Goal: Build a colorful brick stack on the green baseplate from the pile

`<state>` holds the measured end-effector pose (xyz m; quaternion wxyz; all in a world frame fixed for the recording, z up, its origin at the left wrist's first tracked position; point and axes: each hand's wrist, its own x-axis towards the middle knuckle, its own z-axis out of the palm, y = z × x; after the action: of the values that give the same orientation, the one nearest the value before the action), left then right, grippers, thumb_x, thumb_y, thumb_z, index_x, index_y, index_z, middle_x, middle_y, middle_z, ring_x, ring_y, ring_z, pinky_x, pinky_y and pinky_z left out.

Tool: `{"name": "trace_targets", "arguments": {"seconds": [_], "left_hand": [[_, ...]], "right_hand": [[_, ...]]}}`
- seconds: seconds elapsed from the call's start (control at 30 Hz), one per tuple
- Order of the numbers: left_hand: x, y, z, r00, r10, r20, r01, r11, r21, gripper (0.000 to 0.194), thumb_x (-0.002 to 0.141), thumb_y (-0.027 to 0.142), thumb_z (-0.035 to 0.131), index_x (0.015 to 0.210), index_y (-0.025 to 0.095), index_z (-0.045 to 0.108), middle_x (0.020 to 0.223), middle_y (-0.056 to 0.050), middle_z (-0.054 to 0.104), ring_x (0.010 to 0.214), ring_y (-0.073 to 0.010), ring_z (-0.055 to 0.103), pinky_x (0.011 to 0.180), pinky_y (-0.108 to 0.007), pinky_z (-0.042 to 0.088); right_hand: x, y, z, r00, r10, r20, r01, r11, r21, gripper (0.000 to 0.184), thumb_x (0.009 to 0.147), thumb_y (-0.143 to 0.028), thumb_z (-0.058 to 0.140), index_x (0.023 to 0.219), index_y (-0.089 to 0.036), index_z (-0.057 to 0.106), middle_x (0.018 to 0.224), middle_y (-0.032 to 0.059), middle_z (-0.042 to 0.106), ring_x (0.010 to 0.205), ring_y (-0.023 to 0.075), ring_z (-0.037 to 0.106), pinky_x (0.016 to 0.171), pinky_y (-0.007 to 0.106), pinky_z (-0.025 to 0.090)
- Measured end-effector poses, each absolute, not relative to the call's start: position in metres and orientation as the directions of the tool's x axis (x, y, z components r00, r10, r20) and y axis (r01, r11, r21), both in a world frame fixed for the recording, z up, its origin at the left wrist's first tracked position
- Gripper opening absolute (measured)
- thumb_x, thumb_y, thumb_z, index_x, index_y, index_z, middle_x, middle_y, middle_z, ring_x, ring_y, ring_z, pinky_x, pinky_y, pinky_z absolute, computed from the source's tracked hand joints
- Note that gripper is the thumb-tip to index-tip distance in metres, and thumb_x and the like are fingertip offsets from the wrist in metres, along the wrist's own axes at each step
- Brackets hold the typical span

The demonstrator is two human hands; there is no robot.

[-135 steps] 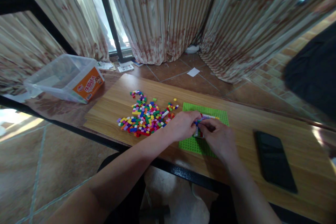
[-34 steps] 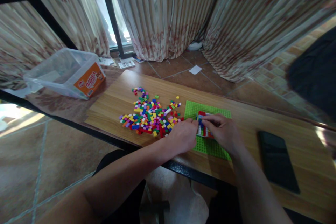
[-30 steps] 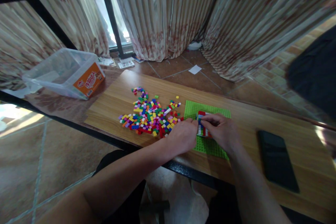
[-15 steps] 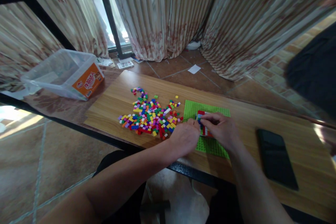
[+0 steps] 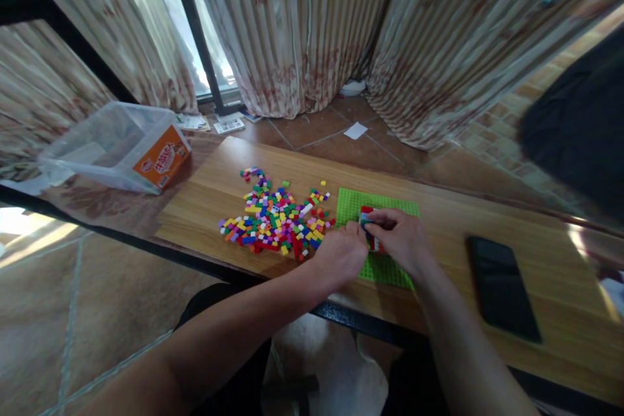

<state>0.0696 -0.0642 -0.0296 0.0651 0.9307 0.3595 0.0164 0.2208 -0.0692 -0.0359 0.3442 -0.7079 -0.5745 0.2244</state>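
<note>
**Brick build (image 5: 374, 245) mid-plate**

The build sits near the middle of the green plate (image 5: 387, 271) on the counter (image 5: 448, 218). At its 8 o'clock, the left hand (image 5: 344, 252) is curled; I cannot tell whether it grips anything. At 3 o'clock, the right hand (image 5: 402, 237) bends thumb and fingers over the build, their hold hidden. Loose bricks (image 5: 277, 221) lie at the plate's 9 o'clock, a phone (image 5: 502, 289) near 4.

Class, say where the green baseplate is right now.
In the head view, the green baseplate lies right of centre on the wooden tabletop, between the loose bricks and the phone.
</note>
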Motion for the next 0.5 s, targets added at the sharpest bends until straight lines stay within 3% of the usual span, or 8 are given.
{"name": "trace_targets", "arguments": {"seconds": [0.17, 0.27, 0.37, 0.43, 0.5], "left_hand": [[0.065, -0.061, -0.026, 0.74, 0.67, -0.056, 0.667, -0.723, 0.18, 0.031, 0.085, 0.005, 0.038, 0.113, 0.004, 0.051, 0.101, -0.015, 0.058, 0.089, -0.0231, 0.062, 0.071, -0.034, 0.054], [0.06, -0.057, -0.023, 0.729, 0.682, -0.05, 0.667, -0.693, 0.272, 0.033, 0.081, 0.006, 0.044, 0.113, 0.007, 0.051, 0.102, -0.014, 0.06, 0.092, -0.0227, 0.061, 0.077, -0.034, 0.054], [0.054, -0.054, -0.021, 0.708, 0.705, -0.034, 0.659, -0.643, 0.39, 0.027, 0.082, 0.011, 0.046, 0.108, 0.011, 0.055, 0.099, -0.011, 0.063, 0.09, -0.0212, 0.062, 0.081, -0.034, 0.053], [0.053, -0.053, -0.02, 0.695, 0.718, -0.036, 0.655, -0.612, 0.444, 0.022, 0.083, 0.017, 0.05, 0.103, 0.013, 0.057, 0.097, -0.01, 0.063, 0.089, -0.021, 0.062, 0.082, -0.034, 0.053], [0.054, -0.052, -0.019, 0.681, 0.73, -0.051, 0.666, -0.589, 0.459, 0.022, 0.082, 0.024, 0.055, 0.101, 0.014, 0.057, 0.097, -0.009, 0.063, 0.089, -0.022, 0.062, 0.081, -0.035, 0.053]], "right_hand": [[0.216, -0.069, -0.033, 0.227, 0.971, 0.072, 0.668, -0.101, -0.737, 0.02, 0.071, -0.027, 0.062, 0.086, -0.018, 0.071, 0.083, 0.005, 0.071, 0.074, 0.0173, 0.064, 0.071, 0.032, 0.05], [0.22, -0.073, -0.032, 0.224, 0.971, 0.079, 0.607, -0.075, -0.791, 0.022, 0.074, -0.032, 0.061, 0.088, -0.018, 0.07, 0.086, 0.0055, 0.072, 0.075, 0.0174, 0.064, 0.073, 0.032, 0.05], [0.232, -0.076, -0.03, 0.336, 0.93, 0.149, 0.559, -0.069, -0.826, 0.029, 0.081, -0.039, 0.055, 0.092, -0.017, 0.07, 0.088, 0.0071, 0.071, 0.075, 0.0184, 0.064, 0.072, 0.033, 0.051], [0.244, -0.075, -0.032, 0.388, 0.884, 0.261, 0.643, -0.057, -0.763, 0.033, 0.082, -0.04, 0.053, 0.098, -0.016, 0.069, 0.096, 0.0098, 0.07, 0.085, 0.0212, 0.064, 0.08, 0.037, 0.05], [0.255, -0.07, -0.035, 0.329, 0.879, 0.346, 0.769, -0.037, -0.639, 0.038, 0.083, -0.04, 0.053, 0.109, -0.015, 0.066, 0.11, 0.013, 0.066, 0.104, 0.025, 0.059, 0.094, 0.042, 0.045]]}}
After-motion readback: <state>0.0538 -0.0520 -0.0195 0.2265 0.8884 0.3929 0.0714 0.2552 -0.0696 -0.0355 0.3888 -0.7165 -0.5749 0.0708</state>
